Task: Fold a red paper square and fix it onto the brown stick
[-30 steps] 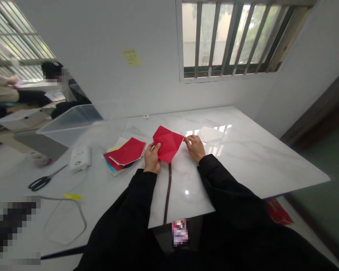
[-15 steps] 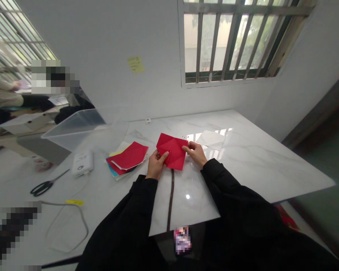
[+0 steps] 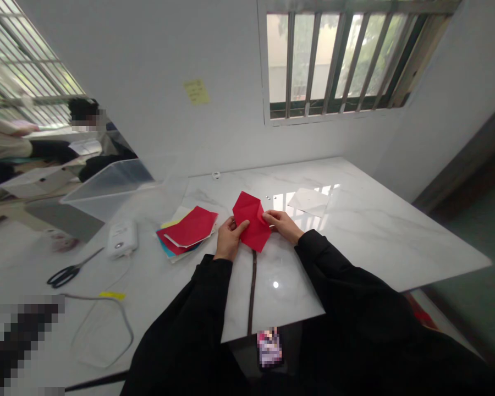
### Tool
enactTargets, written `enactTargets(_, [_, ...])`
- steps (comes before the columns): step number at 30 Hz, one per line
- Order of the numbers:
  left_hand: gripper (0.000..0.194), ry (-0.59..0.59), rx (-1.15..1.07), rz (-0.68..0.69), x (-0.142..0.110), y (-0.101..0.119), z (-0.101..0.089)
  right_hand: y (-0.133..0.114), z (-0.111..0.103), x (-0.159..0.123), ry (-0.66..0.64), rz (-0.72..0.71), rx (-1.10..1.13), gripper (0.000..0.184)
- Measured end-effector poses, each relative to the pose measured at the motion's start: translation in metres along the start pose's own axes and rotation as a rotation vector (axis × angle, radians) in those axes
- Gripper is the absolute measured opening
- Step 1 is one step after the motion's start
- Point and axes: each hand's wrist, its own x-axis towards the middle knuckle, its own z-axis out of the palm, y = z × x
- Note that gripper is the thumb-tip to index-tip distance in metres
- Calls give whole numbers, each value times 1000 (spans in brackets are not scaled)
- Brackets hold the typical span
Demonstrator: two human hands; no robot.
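Note:
Between my two hands, above the white marbled table (image 3: 379,231), is a red sheet of paper (image 3: 253,223) with crease lines. My left hand (image 3: 230,237) pinches its lower left edge, thumb on top. The fingers of my right hand (image 3: 284,224) grip the right corner, which is folded inward over the sheet. To the left of my left hand lies a loose pile of coloured sheets, a red sheet (image 3: 192,226) uppermost, with blue, yellow and white edges showing underneath. A white sheet (image 3: 309,202) rests beyond my right hand.
Black-handled scissors (image 3: 72,270), a white boxy device (image 3: 122,239) and a grey cable (image 3: 126,324) are on the left. A clear plastic bin (image 3: 111,187) stands behind them. Tiny shiny bits (image 3: 271,197) lie past the red paper. People sit at the far left.
My right hand has brought the red sheet's right corner inward, so a fold now stands along that side. The sheet has turned slightly, and my left hand keeps its grip.

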Motion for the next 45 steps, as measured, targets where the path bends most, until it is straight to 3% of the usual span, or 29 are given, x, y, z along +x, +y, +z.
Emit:
enactTargets(26, [56,-119,11,-48,-2,3,2,8,-1,5,28,-43,-23,45])
enactTargets(38, [45,-82,33,-107,-1,4,3,9,-4,7,63,-54,-33,47])
enactTargets(45, [48,-62,59,-99,0,1,1,2,-2,3,43,-31,-6,48])
